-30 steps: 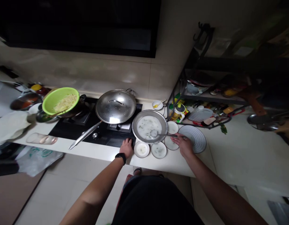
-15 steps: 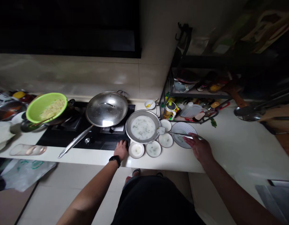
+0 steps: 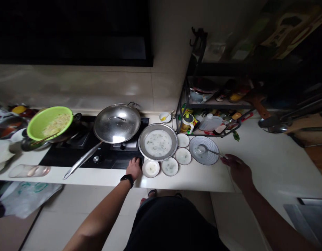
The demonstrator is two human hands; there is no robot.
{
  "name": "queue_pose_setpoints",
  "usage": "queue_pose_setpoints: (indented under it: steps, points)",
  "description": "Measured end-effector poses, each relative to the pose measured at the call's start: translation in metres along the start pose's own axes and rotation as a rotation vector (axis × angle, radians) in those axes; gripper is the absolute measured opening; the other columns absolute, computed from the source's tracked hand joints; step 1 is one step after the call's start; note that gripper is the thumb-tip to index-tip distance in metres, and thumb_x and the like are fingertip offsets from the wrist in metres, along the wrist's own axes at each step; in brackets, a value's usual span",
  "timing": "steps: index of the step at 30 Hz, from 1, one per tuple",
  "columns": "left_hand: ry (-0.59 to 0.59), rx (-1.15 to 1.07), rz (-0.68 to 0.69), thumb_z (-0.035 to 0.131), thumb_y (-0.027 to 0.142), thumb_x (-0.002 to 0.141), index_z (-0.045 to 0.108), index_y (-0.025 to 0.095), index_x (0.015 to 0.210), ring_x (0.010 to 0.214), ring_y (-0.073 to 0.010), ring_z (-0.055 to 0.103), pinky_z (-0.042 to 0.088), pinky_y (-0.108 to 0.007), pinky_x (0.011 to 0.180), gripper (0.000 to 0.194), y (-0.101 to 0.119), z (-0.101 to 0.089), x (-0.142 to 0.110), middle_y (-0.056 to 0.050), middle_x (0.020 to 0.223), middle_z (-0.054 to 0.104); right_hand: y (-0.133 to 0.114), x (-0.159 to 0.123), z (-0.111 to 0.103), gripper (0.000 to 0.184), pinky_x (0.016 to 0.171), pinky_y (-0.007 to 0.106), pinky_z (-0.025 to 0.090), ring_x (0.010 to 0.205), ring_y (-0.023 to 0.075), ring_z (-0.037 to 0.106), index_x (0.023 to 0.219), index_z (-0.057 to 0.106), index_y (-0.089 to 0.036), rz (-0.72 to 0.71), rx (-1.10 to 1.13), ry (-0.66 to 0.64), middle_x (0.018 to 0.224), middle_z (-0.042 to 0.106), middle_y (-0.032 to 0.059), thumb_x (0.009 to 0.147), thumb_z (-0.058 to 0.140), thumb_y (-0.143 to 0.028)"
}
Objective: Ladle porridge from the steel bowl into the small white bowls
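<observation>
we count two hands here, one left hand [image 3: 134,168] and one right hand [image 3: 236,170], and one watch [image 3: 127,179] on the left wrist. on the tabletop [image 3: 192,179] we make it one wide steel pan [image 3: 141,143], four small white dishes [image 3: 183,156] around it, one striped plate [image 3: 211,157], one spoon [image 3: 202,149] lying on that plate, and one little white bowl [image 3: 165,116]. we also count one black cooktop [image 3: 72,157], one lidded wok [image 3: 117,123], one green basin [image 3: 49,122], one glass [image 3: 29,170] and one wire rack [image 3: 184,101].
</observation>
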State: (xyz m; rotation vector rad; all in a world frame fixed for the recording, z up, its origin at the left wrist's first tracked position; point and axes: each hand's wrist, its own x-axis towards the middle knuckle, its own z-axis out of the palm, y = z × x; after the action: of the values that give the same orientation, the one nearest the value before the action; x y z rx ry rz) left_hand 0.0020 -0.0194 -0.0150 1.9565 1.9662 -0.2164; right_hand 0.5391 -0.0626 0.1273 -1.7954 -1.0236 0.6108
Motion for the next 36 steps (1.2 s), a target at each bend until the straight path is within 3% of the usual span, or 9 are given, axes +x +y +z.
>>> queue_pose_setpoints:
  steps: [3,5,8,14,18,21,25,29,36]
  points:
    - [-0.016,-0.004,-0.007,0.047,0.020,0.098,0.055,0.015,0.154,0.130,-0.0319,0.051,0.036,-0.040,0.117,0.056,0.001,-0.004,0.001,-0.018,0.154,0.051,0.000,-0.005,-0.001,0.029,0.099,0.045,0.065,0.104,0.0298,0.081,0.106,0.080,-0.023,-0.388,-0.403,-0.250,0.106,0.084,0.0102,0.097,0.057,-0.039]
    - [-0.033,-0.009,-0.014,0.048,0.019,0.097,0.055,0.015,0.154,0.130,-0.0318,0.052,0.037,-0.041,0.117,0.058,0.003,-0.007,0.002,-0.019,0.154,0.051,-0.005,-0.010,0.003,0.030,0.102,0.041,0.063,0.112,0.0268,0.079,0.108,0.081,-0.024,-0.604,-0.509,-0.377,0.117,0.083,0.0096,0.097,0.054,-0.031]
    - [-0.057,-0.022,-0.026,0.048,0.020,0.097,0.052,0.016,0.157,0.130,-0.0321,0.052,0.038,-0.043,0.116,0.061,0.004,-0.012,0.003,-0.019,0.155,0.051,-0.025,-0.017,0.024,0.031,0.107,0.040,0.060,0.116,0.0253,0.077,0.112,0.081,-0.027,-0.668,-0.496,-0.418,0.124,0.081,0.0078,0.098,0.053,-0.029]
    - [-0.106,-0.023,-0.032,0.049,0.023,0.095,0.049,0.020,0.160,0.133,-0.0345,0.051,0.040,-0.046,0.115,0.066,0.004,-0.016,0.008,-0.018,0.156,0.051,-0.071,-0.025,0.115,0.029,0.113,0.045,0.055,0.118,0.0292,0.075,0.112,0.082,-0.032,-0.437,-0.153,-0.453,0.122,0.082,0.0059,0.098,0.059,-0.045]
    - [-0.111,-0.031,-0.034,0.050,0.021,0.092,0.049,0.021,0.161,0.134,-0.0346,0.050,0.039,-0.047,0.116,0.069,0.004,-0.016,0.008,-0.018,0.158,0.050,-0.067,-0.024,0.177,0.032,0.104,0.047,0.060,0.107,0.0316,0.078,0.104,0.081,-0.030,-0.244,0.005,-0.475,0.107,0.084,0.0087,0.092,0.066,-0.056]
    - [-0.111,-0.056,-0.038,0.051,0.023,0.093,0.048,0.020,0.161,0.134,-0.0338,0.051,0.040,-0.044,0.116,0.069,0.005,-0.016,0.007,-0.018,0.157,0.049,-0.055,-0.025,0.205,0.043,0.094,0.048,0.063,0.093,0.0321,0.081,0.101,0.078,-0.026,-0.048,0.123,-0.452,0.091,0.084,0.0098,0.087,0.070,-0.066]
    - [-0.113,-0.089,-0.030,0.050,0.022,0.094,0.049,0.019,0.161,0.135,-0.0337,0.050,0.041,-0.043,0.114,0.067,0.006,-0.019,0.005,-0.018,0.159,0.048,-0.047,-0.026,0.217,0.048,0.083,0.045,0.067,0.080,0.0295,0.082,0.096,0.073,-0.021,0.171,0.289,-0.373,0.076,0.080,0.0078,0.082,0.078,-0.066]
    - [-0.108,-0.088,-0.027,0.049,0.021,0.094,0.048,0.018,0.161,0.135,-0.0345,0.050,0.042,-0.043,0.114,0.067,0.006,-0.020,0.004,-0.018,0.158,0.049,-0.052,-0.023,0.210,0.034,0.076,0.039,0.069,0.076,0.0272,0.083,0.091,0.070,-0.020,0.333,0.423,-0.329,0.073,0.079,0.0059,0.083,0.083,-0.050]
    - [-0.109,-0.063,-0.018,0.049,0.019,0.093,0.050,0.019,0.160,0.133,-0.0339,0.051,0.040,-0.044,0.116,0.067,0.004,-0.019,0.006,-0.018,0.158,0.049,-0.062,-0.020,0.179,0.039,0.080,0.041,0.070,0.079,0.0289,0.084,0.095,0.071,-0.018,0.370,0.542,-0.318,0.075,0.080,0.0097,0.079,0.090,-0.048]
